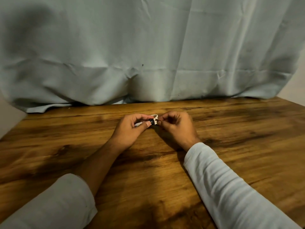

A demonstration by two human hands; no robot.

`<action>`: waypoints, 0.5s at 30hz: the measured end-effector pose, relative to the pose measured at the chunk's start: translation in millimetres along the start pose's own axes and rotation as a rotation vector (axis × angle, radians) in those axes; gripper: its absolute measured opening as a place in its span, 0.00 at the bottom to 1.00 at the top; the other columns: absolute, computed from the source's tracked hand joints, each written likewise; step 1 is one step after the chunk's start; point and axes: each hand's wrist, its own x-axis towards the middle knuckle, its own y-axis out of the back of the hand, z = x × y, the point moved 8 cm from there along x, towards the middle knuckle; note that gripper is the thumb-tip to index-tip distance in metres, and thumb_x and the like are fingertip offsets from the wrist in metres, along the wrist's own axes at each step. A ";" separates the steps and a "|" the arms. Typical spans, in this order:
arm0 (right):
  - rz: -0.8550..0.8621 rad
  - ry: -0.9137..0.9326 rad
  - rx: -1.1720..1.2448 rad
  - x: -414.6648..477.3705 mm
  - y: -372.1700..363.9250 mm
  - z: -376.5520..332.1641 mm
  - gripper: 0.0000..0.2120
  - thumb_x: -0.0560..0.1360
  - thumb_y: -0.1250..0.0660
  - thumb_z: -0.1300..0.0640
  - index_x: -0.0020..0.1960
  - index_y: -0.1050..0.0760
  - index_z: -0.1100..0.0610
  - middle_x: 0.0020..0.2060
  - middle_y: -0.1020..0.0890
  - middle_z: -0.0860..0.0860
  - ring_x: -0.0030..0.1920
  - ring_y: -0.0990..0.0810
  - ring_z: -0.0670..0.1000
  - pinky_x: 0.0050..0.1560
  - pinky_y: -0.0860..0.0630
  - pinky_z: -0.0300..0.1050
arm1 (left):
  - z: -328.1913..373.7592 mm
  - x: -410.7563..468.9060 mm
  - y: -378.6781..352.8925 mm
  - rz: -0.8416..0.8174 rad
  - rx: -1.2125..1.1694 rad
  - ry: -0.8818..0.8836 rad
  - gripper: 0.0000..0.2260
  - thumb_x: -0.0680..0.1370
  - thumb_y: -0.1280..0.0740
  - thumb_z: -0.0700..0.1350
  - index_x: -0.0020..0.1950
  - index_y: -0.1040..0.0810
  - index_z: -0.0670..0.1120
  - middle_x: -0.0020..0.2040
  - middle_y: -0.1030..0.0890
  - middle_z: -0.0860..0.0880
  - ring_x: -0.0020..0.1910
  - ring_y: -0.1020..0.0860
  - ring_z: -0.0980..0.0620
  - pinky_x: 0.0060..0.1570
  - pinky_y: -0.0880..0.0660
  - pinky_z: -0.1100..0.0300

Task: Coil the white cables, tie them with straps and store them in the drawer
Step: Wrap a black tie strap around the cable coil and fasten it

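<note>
A small coiled white cable (154,116) is held just above the wooden table (148,171), near its middle. My left hand (130,128) grips the coil from the left, thumb pressed along its front. A black strap (151,121) is wrapped around the coil. My right hand (176,125) pinches the loose end of that strap at the coil's right side, fingers curled. Most of the cable is hidden inside my fingers. No drawer is in view.
A pale blue-grey cloth (148,55) hangs behind the table and bunches on its far edge. Both my forearms, in white sleeves, lie over the near half of the tabletop. The table's far corners are visible at left and right.
</note>
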 end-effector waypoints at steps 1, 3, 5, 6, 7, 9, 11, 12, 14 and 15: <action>0.007 0.019 -0.075 -0.4 1.5 -3.3 0.10 0.73 0.23 0.63 0.42 0.15 0.48 0.38 0.13 0.44 0.40 0.16 0.43 0.46 0.20 0.41 | 0.6 0.2 -0.1 0.002 0.003 -0.003 0.11 0.79 0.28 0.38 0.58 0.14 0.52 0.55 0.13 0.53 0.57 0.16 0.54 0.64 0.22 0.46; 0.021 0.034 -0.190 -0.7 3.3 -7.4 0.06 0.73 0.24 0.61 0.44 0.14 0.50 0.38 0.13 0.43 0.41 0.16 0.43 0.46 0.20 0.41 | 0.8 0.5 -0.4 0.005 0.016 -0.008 0.12 0.79 0.28 0.39 0.57 0.14 0.54 0.55 0.13 0.54 0.57 0.16 0.54 0.64 0.22 0.45; 0.022 0.033 -0.281 -0.5 4.0 -7.9 0.04 0.73 0.24 0.57 0.46 0.14 0.49 0.39 0.14 0.43 0.41 0.16 0.44 0.46 0.18 0.46 | -0.5 1.0 -0.5 0.012 0.042 -0.007 0.11 0.79 0.28 0.41 0.57 0.14 0.55 0.55 0.13 0.55 0.57 0.16 0.54 0.64 0.22 0.44; 0.013 0.034 -0.318 -0.4 2.8 -8.5 0.04 0.73 0.24 0.55 0.47 0.14 0.48 0.39 0.14 0.44 0.41 0.16 0.45 0.45 0.18 0.48 | -1.5 1.3 0.2 0.020 0.063 -0.007 0.11 0.78 0.28 0.42 0.57 0.14 0.56 0.55 0.14 0.56 0.57 0.17 0.54 0.63 0.22 0.43; 0.002 0.037 -0.351 -1.1 1.6 -10.0 0.04 0.73 0.25 0.54 0.47 0.15 0.48 0.39 0.14 0.45 0.40 0.16 0.46 0.44 0.18 0.49 | -1.4 1.0 0.1 0.024 0.080 -0.009 0.11 0.78 0.28 0.43 0.57 0.15 0.58 0.55 0.14 0.57 0.57 0.17 0.55 0.63 0.22 0.43; -0.019 0.060 -0.411 -2.8 -0.5 -15.4 0.03 0.73 0.26 0.54 0.47 0.16 0.48 0.38 0.15 0.45 0.39 0.18 0.46 0.41 0.19 0.48 | 0.2 0.1 -0.3 0.030 0.100 -0.015 0.12 0.78 0.28 0.44 0.57 0.15 0.60 0.55 0.14 0.58 0.58 0.17 0.56 0.63 0.22 0.43; -0.036 0.104 -0.482 -5.6 -1.9 -24.3 0.04 0.74 0.26 0.55 0.47 0.15 0.49 0.39 0.16 0.44 0.39 0.19 0.45 0.39 0.22 0.43 | 3.4 -1.0 -1.3 0.028 0.108 -0.018 0.12 0.79 0.28 0.43 0.57 0.15 0.58 0.55 0.14 0.58 0.57 0.17 0.57 0.63 0.22 0.45; -0.042 0.124 -0.515 -6.5 -2.6 -28.1 0.04 0.74 0.26 0.55 0.48 0.15 0.49 0.39 0.16 0.44 0.40 0.19 0.45 0.39 0.23 0.41 | 5.7 -1.7 -1.9 0.027 0.116 -0.023 0.12 0.79 0.28 0.42 0.57 0.15 0.57 0.55 0.14 0.58 0.57 0.17 0.58 0.63 0.22 0.47; -0.051 0.153 -0.567 -7.3 -4.1 -33.0 0.05 0.74 0.27 0.54 0.50 0.15 0.48 0.41 0.16 0.45 0.41 0.20 0.46 0.40 0.22 0.42 | 10.3 -3.1 -3.4 0.021 0.135 -0.035 0.12 0.79 0.28 0.41 0.59 0.15 0.55 0.55 0.14 0.57 0.57 0.18 0.59 0.63 0.21 0.50; -0.056 0.163 -0.582 -7.4 -5.3 -34.4 0.05 0.75 0.27 0.54 0.50 0.15 0.48 0.41 0.16 0.45 0.41 0.20 0.46 0.40 0.21 0.43 | 11.9 -3.7 -3.4 0.021 0.138 -0.041 0.12 0.79 0.28 0.41 0.59 0.15 0.55 0.55 0.14 0.57 0.57 0.18 0.60 0.63 0.21 0.51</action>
